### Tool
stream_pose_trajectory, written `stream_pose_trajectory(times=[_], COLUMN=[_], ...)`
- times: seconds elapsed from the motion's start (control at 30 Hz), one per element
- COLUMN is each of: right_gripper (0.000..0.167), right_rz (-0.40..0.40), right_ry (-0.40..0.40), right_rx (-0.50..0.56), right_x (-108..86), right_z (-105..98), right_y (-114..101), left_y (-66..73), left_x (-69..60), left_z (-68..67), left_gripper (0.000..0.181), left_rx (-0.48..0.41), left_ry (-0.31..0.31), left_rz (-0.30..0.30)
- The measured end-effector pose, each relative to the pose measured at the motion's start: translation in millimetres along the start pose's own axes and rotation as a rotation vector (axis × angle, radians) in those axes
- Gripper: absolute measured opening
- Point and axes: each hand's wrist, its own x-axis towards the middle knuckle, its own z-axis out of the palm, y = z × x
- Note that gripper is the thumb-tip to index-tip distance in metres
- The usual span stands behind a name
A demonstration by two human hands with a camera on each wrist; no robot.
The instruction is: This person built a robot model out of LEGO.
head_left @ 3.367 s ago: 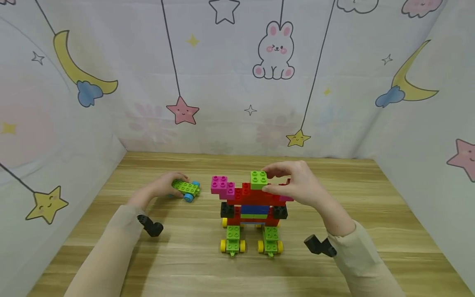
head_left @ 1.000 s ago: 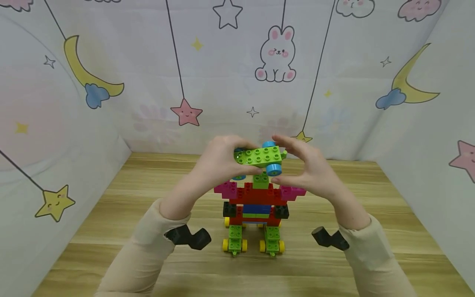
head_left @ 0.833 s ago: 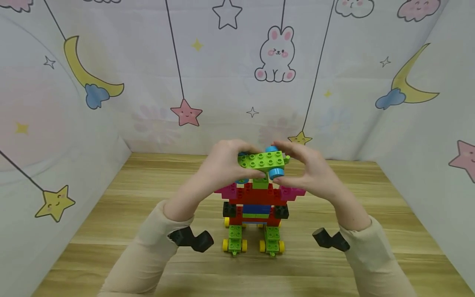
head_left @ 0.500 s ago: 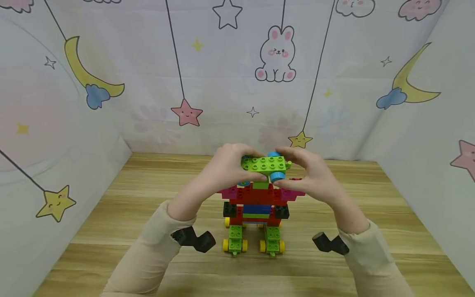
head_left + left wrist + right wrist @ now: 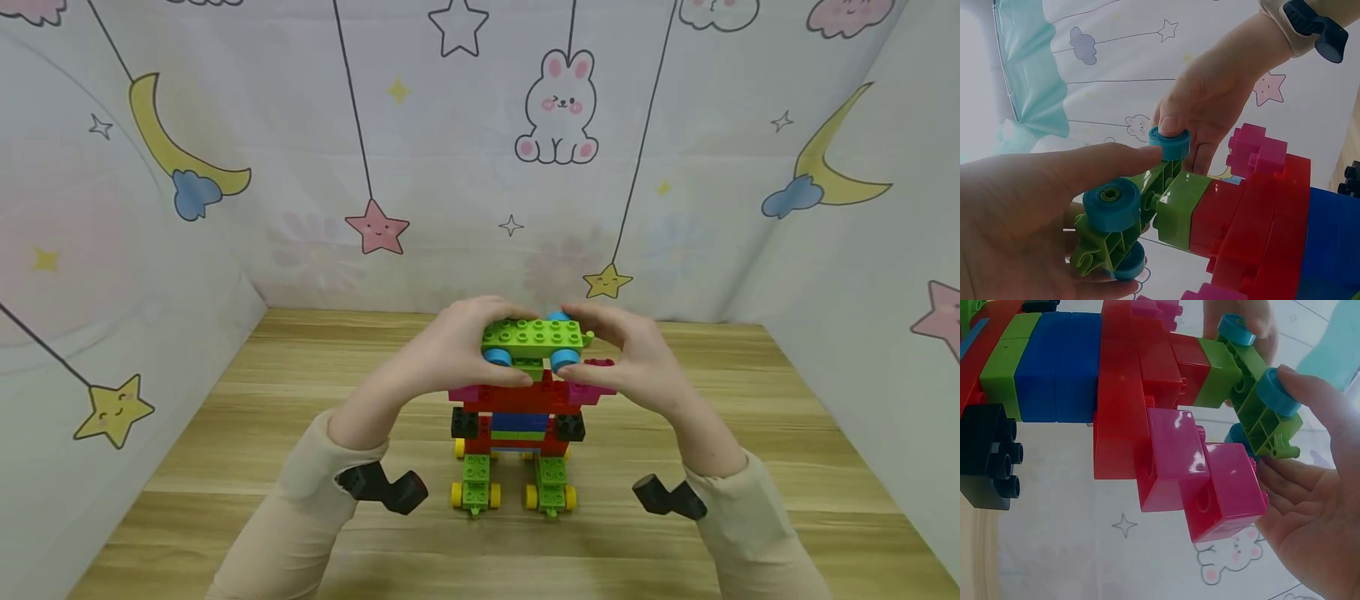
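A lime-green toy wheelbase (image 5: 532,335) with blue wheels lies across the top of a figure built of toy bricks (image 5: 510,400). My left hand (image 5: 450,346) holds its left end, thumb in front and fingers behind. At the other end, my right hand (image 5: 637,358) pinches the blue wheels between thumb and fingers. Directly beneath the base is a light green brick (image 5: 1179,212), stacked on red ones. Base and brick meet or nearly meet; whether they are locked together I cannot tell. Pink bricks (image 5: 1229,487) step outward at the figure's side.
The figure stands on the wooden table (image 5: 337,533) on green feet (image 5: 551,483) with yellow wheels. Black bricks (image 5: 463,423) stick out at its sides. A patterned white cloth (image 5: 450,167) encloses the back and sides. Each sleeve carries a black wrist camera (image 5: 382,487).
My left hand has brought the wheelbase from the table's left over the figure and lowered it onto the top. My right hand has shifted from the light green brick to the wheels.
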Motion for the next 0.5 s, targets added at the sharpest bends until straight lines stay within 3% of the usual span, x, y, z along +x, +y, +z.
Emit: stream_pose_trajectory(times=[0.5], right_gripper=[0.059], right_rz=[0.033], right_ry=[-0.030], right_rx=[-0.036], right_x=[-2.6], right_z=[0.6], right_y=[3.2], left_y=[-2.0], left_x=[-2.9], left_z=[2.3], left_gripper=[0.060], left_rx=[0.029], left_ry=[-0.017], left_rz=[0.017])
